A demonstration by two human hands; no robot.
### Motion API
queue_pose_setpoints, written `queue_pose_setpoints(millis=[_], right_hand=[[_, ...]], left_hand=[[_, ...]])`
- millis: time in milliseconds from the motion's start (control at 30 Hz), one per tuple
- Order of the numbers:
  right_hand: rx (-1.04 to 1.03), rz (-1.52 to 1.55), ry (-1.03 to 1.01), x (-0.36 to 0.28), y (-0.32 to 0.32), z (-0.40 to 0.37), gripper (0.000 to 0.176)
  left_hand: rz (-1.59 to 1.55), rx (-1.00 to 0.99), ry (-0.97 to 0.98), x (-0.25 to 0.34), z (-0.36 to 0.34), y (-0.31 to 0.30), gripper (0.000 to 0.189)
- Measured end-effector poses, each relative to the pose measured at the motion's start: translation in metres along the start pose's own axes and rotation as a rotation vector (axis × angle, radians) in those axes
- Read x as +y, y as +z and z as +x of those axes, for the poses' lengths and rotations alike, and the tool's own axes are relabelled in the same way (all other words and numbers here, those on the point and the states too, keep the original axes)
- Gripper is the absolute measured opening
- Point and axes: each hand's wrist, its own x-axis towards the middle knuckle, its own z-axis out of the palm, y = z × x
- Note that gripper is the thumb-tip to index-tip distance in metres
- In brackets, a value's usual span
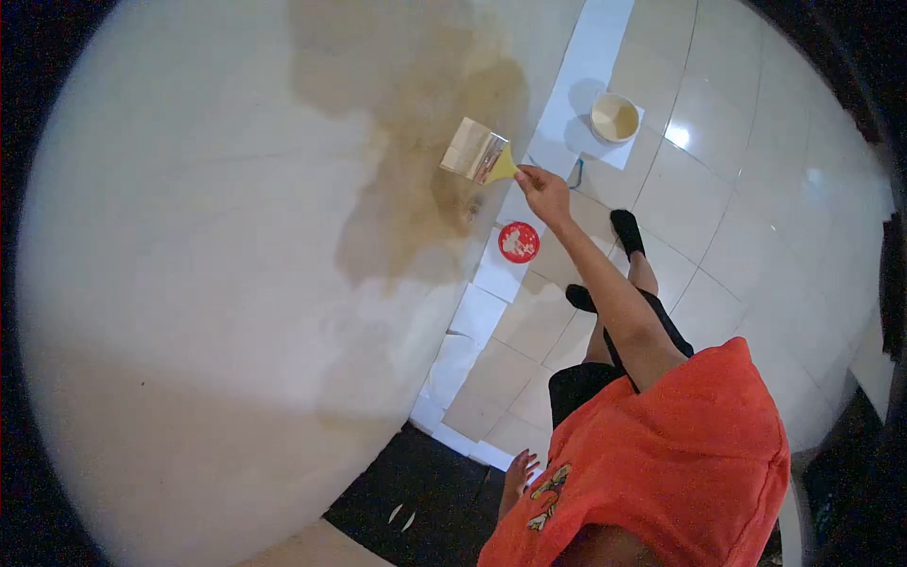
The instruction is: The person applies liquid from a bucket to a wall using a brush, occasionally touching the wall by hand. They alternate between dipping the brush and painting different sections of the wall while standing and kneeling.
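Note:
My right hand (545,192) grips a wide flat paintbrush (502,165) by its yellow handle, the arm stretched out toward the wall. The brush's pale bristles overlap the off-white wall (217,236), over a brownish-yellow patch (406,198) with shadows across it. Low beside my body, my left hand (520,468) holds nothing, fingers apart. A red lid (519,243) smeared with white paint lies below the brush, at the wall's foot.
A bucket (615,118) of cream-coloured paint stands on white paper on the tiled floor (699,180). White sheets (478,310) line the floor along the wall. A black mat (425,501) lies near the bottom. My feet in black socks (627,230) are close to the sheets.

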Motion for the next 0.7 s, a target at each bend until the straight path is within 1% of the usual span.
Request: queue_pose_setpoints(millis=[33, 67, 100, 133, 200, 233, 300, 333, 367, 400, 433, 467, 500, 533, 600, 633, 700], right_hand=[[-0.008, 0.009, 0.011, 0.008, -0.006, 0.001, 0.028], [-0.034, 0.017, -0.06, 0.007, -0.004, 0.004, 0.028], [-0.06, 0.012, -0.13, -0.003, 0.006, 0.007, 0.028], [-0.064, 0.009, -0.124, -0.008, 0.011, 0.009, 0.028], [-0.133, 0.074, -0.188, -0.033, 0.021, 0.005, 0.028], [-0.132, 0.077, -0.185, -0.037, 0.029, 0.007, 0.028], [-0.134, -0.002, -0.203, -0.038, 0.039, 0.011, 0.028], [-0.136, 0.002, -0.199, -0.03, 0.046, 0.014, 0.028], [-0.112, -0.056, -0.14, -0.017, 0.059, 0.017, 0.029], [-0.089, -0.104, -0.086, 0.001, 0.066, 0.02, 0.029], [-0.09, -0.095, -0.089, 0.021, 0.069, 0.021, 0.029], [-0.112, -0.147, -0.012, 0.046, 0.07, 0.022, 0.029], [-0.132, -0.202, 0.064, 0.06, 0.068, 0.025, 0.029], [-0.133, -0.198, 0.065, 0.067, 0.062, 0.026, 0.029], [-0.118, -0.412, 0.12, 0.078, 0.056, 0.027, 0.027], [-0.12, -0.412, 0.126, 0.081, 0.054, 0.028, 0.027], [-0.225, -0.57, 0.288, 0.079, 0.049, 0.034, 0.026]], left_hand=[[0.095, -0.045, 0.023, 0.003, -0.004, 0.018, 0.047], [0.188, -0.1, 0.041, 0.006, -0.01, 0.025, 0.047], [0.181, -0.124, 0.095, 0.012, -0.019, 0.024, 0.046], [0.178, -0.123, 0.088, 0.007, -0.014, 0.024, 0.046], [0.107, -0.081, 0.057, -0.009, 0.002, 0.017, 0.056], [0.109, -0.077, 0.055, -0.01, 0.005, 0.015, 0.056], [0.009, -0.054, 0.014, -0.016, 0.01, 0.015, 0.057], [0.008, -0.048, 0.012, -0.028, 0.019, 0.002, 0.057], [-0.043, -0.094, 0.032, -0.045, 0.032, -0.02, 0.057], [-0.095, -0.136, 0.063, -0.057, 0.041, -0.027, 0.058], [-0.096, -0.129, 0.07, -0.039, 0.019, -0.007, 0.058], [0.273, -0.022, 0.125, -0.002, -0.026, 0.027, 0.053], [0.641, 0.086, 0.176, 0.019, -0.048, 0.046, 0.049], [0.642, 0.089, 0.176, 0.019, -0.044, 0.044, 0.049], [0.638, 0.083, 0.171, 0.021, -0.04, 0.04, 0.049], [0.636, 0.08, 0.166, 0.02, -0.04, 0.038, 0.049], [0.631, 0.068, 0.162, 0.017, -0.04, 0.036, 0.048]])
